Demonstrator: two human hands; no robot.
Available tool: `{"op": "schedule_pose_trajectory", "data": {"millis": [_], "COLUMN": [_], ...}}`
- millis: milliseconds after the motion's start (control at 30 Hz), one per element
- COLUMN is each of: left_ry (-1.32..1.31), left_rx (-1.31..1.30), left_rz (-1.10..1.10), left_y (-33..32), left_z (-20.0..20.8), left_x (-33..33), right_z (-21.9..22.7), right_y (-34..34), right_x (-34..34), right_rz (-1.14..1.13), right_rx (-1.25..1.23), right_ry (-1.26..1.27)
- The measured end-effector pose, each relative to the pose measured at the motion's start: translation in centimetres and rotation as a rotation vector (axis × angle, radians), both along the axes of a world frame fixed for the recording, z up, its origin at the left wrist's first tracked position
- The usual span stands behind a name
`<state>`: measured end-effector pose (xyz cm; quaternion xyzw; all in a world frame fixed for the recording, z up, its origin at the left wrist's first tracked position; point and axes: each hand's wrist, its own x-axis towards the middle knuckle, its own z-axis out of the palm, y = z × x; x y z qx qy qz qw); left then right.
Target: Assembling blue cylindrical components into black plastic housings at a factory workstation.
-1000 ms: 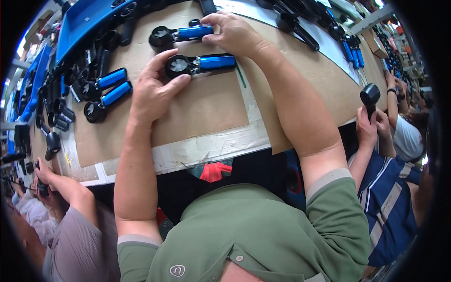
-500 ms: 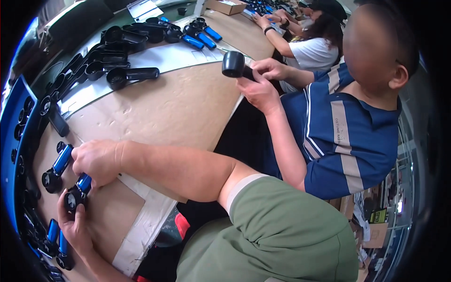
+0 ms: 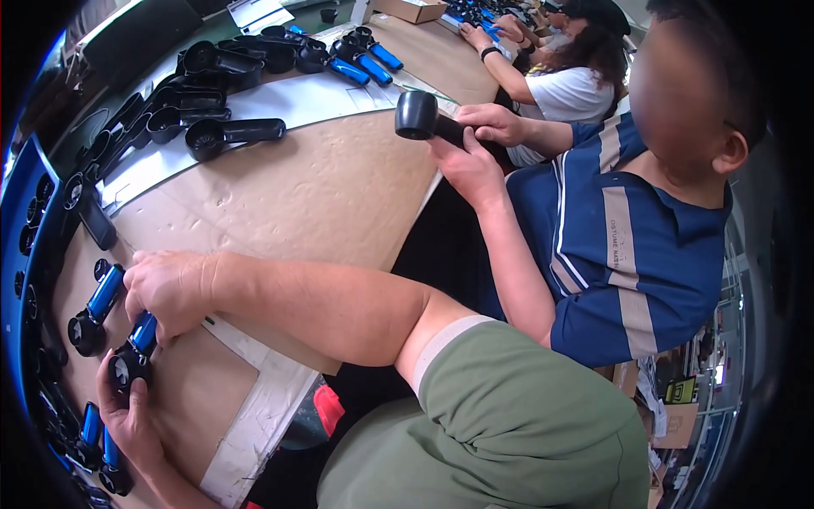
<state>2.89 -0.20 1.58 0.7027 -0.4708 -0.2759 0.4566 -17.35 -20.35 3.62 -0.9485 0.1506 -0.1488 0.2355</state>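
A hair-dryer-shaped device (image 3: 142, 332) with a round black head and a shiny blue handle is held between my hands at the left of the worktable. My left hand (image 3: 129, 420) cups the black head from below, its thumb along the near side. Bladed or spoked parts show inside the head's opening. My right hand (image 3: 174, 293) closes its fingers around the far end of the blue handle, hiding that end. Just left of it, a second blue-handled device (image 3: 103, 293) lies on the brown board. More blue-handled devices (image 3: 110, 454) lie beside my left wrist.
A blue bin edge (image 3: 19, 246) with black parts runs along the left. Many black housings (image 3: 208, 136) lie on white sheets (image 3: 297, 100) across the far side. On my right, a co-worker's hands (image 3: 475, 153) hold a black housing (image 3: 415, 115). Another person sits beyond.
Both my hands keep their hold on the device, with only a slight shift. The whole view has drifted a little. The co-worker still holds the black housing.
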Motion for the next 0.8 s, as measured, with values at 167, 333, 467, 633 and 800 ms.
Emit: {"op": "schedule_pose_trajectory", "data": {"millis": [167,333,467,633,800], "left_ry": [0.009,0.035,0.010,0.042,0.084], "left_rx": [-0.030,-0.031,-0.002,-0.068,-0.086], "left_rz": [0.011,-0.014,0.002,-0.014,-0.016], "left_y": [-0.12,-0.72,-0.20,-0.53,-0.52], "left_z": [0.03,0.52,0.90,0.22,0.19], "left_x": [-0.39,-0.50,-0.15,-0.15,0.11], "right_z": [0.21,0.13,0.09,-0.13,-0.21], "right_y": [0.01,-0.39,-0.06,-0.49,-0.42], "right_x": [0.06,-0.12,0.53,0.18,0.70], "right_rz": [0.005,0.000,0.038,0.031,0.036], "right_rx": [0.062,0.100,0.104,0.060,0.055], "right_ry": [0.007,0.007,-0.032,-0.026,-0.045]}}
